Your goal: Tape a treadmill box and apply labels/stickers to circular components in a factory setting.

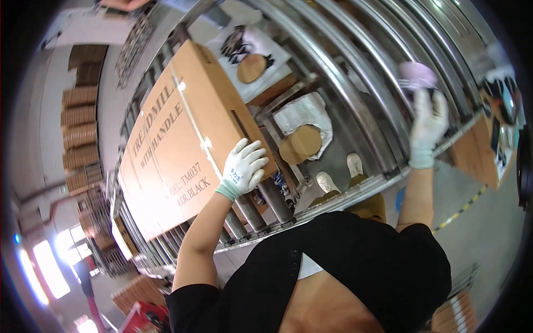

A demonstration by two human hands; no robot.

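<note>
The left hand (244, 169), in a white glove, is laid flat on the near corner of a big brown cardboard box (189, 139). Its fingers are spread wide and curled a little over the box edge, so the box is pressed and steadied, not pinched. The box is lying long-ways on a track of metal rollers (255, 213), where a heavy thing can be slid with a push.

The right hand (428, 125), also gloved, is held up high, well apart from the box. A small pale pink thing (417, 75) is seen just above its fingertips; whether it is gripped cannot be told.

More rollers (355, 66) are seen beyond. Flat brown round pads (300, 143) are lying on white wrapping nearby.
</note>
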